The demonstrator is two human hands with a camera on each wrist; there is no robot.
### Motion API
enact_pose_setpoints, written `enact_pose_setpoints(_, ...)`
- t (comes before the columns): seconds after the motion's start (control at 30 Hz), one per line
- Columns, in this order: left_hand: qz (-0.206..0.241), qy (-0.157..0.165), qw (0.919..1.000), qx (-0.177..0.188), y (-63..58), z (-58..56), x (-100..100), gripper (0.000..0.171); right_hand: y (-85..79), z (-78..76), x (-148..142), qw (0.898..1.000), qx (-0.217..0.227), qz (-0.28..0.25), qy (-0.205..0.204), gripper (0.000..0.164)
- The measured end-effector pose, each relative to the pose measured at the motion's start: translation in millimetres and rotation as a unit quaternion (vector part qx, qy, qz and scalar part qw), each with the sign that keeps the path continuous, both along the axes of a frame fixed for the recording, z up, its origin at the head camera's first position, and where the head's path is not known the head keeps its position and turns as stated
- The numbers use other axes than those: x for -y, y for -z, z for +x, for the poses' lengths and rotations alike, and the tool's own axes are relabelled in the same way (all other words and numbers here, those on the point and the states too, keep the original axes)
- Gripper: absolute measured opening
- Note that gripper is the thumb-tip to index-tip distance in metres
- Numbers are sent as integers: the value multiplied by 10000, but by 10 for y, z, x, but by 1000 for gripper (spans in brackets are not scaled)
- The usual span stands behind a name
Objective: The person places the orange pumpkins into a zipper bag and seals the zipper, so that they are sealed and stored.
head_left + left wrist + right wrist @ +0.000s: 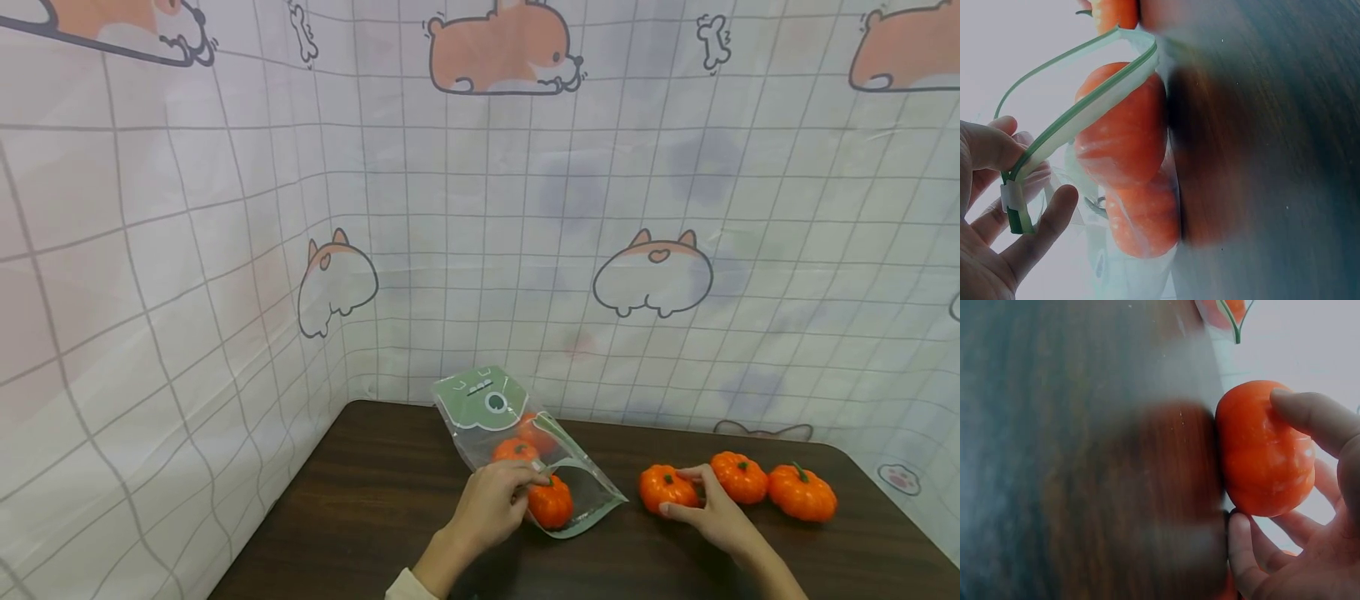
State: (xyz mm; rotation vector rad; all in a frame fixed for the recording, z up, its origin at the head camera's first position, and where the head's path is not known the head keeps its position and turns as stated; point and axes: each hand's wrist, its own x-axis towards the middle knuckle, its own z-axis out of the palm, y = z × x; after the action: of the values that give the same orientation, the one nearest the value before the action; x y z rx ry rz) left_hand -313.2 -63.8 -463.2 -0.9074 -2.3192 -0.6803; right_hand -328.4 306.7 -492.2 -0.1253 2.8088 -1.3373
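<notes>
Gripping the orange pumpkin (662,483) now, the right hand (711,510) has its thumb and fingers spread round the sides, and it's clearly the nearer hand! Whether that pumpkin is off the table (360,500) I can't tell. And look across: the clear bag (474,408) lies slantwise, long axis from between ten and eleven o'clock to between four and five, its mouth at that lower end. From the gripped pumpkin, the mouth sits between eight and nine o'clock, near but apart, and that, I'd judge, is the line that counts! Over on the left, the left hand (495,497) pinches the bag's green zip strip (1085,106) at one corner, the lips parted in the left wrist view. Two spare pumpkins (738,477) wait between two and three o'clock of the right hand.
</notes>
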Motion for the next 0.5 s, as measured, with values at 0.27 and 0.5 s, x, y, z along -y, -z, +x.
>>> enact_pose_setpoints(0.27,78,-9,10000,46,9,-17,5,30,-6,42,-39,10000,4,-14,-90,71)
enact_pose_setpoints(0.5,110,-25,9999,108,15,-21,16,30,-18,60,-45,9998,78,-73,-165,71)
